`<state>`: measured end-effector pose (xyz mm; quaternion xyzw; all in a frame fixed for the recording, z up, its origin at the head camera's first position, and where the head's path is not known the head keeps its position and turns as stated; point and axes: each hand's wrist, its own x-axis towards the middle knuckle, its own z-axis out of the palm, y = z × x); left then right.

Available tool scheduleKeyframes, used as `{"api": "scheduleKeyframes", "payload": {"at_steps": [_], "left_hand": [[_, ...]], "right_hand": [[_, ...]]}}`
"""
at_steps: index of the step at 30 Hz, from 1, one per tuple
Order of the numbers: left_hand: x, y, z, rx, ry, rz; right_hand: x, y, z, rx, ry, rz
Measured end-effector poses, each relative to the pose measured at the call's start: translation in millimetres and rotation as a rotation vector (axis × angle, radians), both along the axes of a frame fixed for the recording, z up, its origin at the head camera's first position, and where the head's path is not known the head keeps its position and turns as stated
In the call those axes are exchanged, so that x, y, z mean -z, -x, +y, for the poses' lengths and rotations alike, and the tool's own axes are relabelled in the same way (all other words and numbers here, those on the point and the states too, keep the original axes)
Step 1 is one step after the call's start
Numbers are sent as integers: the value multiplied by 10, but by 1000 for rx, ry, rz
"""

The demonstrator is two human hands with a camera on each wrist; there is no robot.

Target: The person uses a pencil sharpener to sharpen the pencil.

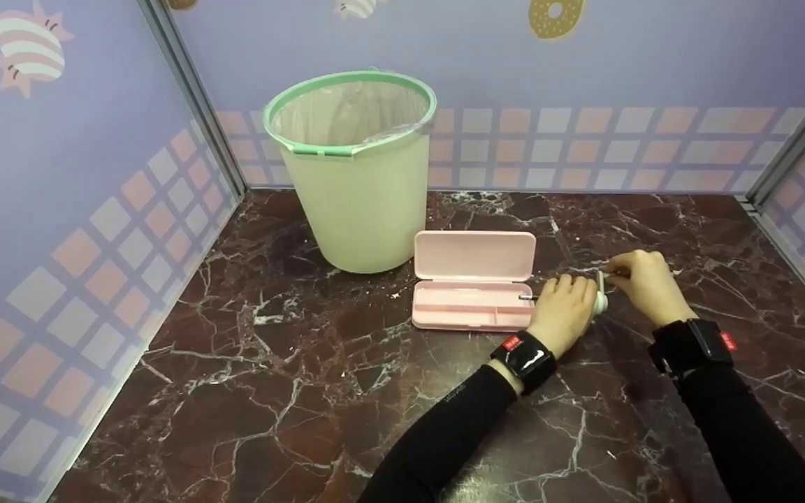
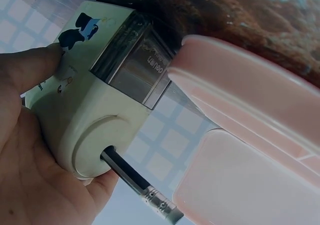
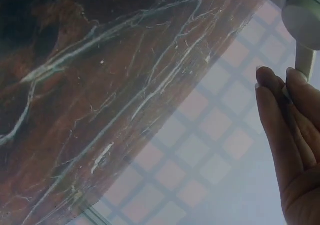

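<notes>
My left hand (image 1: 564, 313) grips a pale green crank pencil sharpener (image 2: 82, 97) with a dark printed figure and a clear shavings drawer (image 2: 140, 65). A black pencil (image 2: 129, 171) is in the sharpener's round hole, its metal ferrule and eraser end outside; the tip is hidden inside. On the sharpener's far side, my right hand (image 1: 648, 285) pinches the crank handle (image 3: 304, 62) between thumb and fingers. Just left of my left hand, a pink pencil case (image 1: 444, 318) lies with its lid (image 1: 474, 256) raised. The pencil's eraser end reaches over the case's right edge in the head view.
A pale green waste bin (image 1: 364, 202) with a green rim and a clear liner stands behind and left of the case. Patterned panels (image 1: 619, 77) enclose the dark red marbled tabletop (image 1: 270, 391) at the back and sides.
</notes>
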<state>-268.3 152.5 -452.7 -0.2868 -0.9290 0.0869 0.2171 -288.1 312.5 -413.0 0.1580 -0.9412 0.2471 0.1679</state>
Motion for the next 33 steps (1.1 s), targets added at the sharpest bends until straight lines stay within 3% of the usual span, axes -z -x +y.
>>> {"api": "scheduleKeyframes", "payload": {"at_steps": [6, 15, 23, 33], "left_hand": [[4, 21, -13, -1, 9, 7], [12, 1, -5, -3, 7, -17], [10, -2, -9, -10, 2, 34], [-7, -11, 16, -36, 42, -57]], "right_hand": [[59, 59, -15, 10, 6, -28], [350, 97, 28, -63, -66, -133], [362, 43, 71, -99, -80, -236], [365, -148, 121, -147, 21, -408]]}}
